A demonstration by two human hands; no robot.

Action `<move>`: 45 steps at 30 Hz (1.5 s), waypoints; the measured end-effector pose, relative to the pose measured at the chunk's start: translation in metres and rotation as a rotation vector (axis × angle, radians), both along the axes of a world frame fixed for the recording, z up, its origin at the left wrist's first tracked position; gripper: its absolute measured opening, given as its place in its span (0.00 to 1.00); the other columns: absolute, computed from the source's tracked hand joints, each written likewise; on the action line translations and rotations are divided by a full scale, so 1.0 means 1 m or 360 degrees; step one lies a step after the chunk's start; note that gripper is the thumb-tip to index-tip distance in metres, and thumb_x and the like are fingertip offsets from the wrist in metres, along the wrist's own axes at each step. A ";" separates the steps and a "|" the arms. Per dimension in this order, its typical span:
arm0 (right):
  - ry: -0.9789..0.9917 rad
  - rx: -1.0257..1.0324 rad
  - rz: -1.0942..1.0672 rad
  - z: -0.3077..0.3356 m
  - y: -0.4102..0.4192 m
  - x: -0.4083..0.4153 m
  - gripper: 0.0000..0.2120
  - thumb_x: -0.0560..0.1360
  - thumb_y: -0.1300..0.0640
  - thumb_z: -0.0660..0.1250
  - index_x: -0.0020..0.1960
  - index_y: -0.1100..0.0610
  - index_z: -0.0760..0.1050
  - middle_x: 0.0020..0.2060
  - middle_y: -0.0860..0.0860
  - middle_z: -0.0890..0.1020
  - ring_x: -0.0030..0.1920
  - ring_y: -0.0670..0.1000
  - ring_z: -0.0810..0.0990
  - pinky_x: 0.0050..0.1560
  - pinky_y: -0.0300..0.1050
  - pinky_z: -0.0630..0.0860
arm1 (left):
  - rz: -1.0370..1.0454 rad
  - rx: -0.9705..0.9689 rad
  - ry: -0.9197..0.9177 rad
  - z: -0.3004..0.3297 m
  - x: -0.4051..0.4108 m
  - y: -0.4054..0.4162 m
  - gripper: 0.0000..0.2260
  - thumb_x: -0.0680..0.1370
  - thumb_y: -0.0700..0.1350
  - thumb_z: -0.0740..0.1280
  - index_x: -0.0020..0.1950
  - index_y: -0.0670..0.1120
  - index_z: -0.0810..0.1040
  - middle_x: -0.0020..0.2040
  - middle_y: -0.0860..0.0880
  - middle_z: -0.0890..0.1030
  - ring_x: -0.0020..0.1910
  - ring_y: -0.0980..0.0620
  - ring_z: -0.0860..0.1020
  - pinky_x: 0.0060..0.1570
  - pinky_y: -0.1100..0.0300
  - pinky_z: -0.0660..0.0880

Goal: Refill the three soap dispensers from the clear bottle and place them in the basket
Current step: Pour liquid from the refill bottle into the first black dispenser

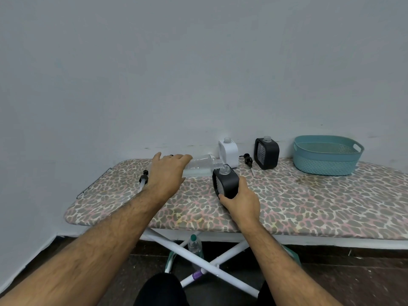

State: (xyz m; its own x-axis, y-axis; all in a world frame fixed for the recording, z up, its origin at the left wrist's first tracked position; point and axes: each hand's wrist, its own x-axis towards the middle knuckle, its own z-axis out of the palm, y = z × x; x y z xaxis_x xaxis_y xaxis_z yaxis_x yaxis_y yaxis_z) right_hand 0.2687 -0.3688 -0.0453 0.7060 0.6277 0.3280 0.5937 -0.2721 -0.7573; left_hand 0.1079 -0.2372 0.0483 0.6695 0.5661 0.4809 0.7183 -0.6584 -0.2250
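Board right half open, basket near edge.

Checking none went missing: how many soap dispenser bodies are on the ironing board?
3. One black square dispenser is gripped by the right hand under the clear bottle; a white square dispenser and another black dispenser stand by the wall.

Teal basket, leopard-print board cover
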 end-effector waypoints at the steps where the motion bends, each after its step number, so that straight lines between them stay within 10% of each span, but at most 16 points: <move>1: -0.0002 0.0004 0.0003 0.000 0.000 0.000 0.26 0.71 0.47 0.75 0.64 0.50 0.69 0.42 0.43 0.76 0.40 0.47 0.74 0.40 0.42 0.70 | 0.0001 0.0002 0.0003 0.001 0.000 0.000 0.27 0.74 0.51 0.75 0.70 0.55 0.69 0.64 0.55 0.79 0.61 0.50 0.78 0.70 0.42 0.60; 45: -0.0007 0.0011 0.0005 -0.003 0.002 0.002 0.27 0.70 0.47 0.75 0.65 0.50 0.68 0.47 0.45 0.82 0.42 0.47 0.76 0.42 0.43 0.76 | 0.0008 0.0014 0.0040 0.007 0.002 -0.004 0.26 0.75 0.51 0.74 0.70 0.56 0.69 0.66 0.55 0.78 0.63 0.50 0.77 0.72 0.41 0.57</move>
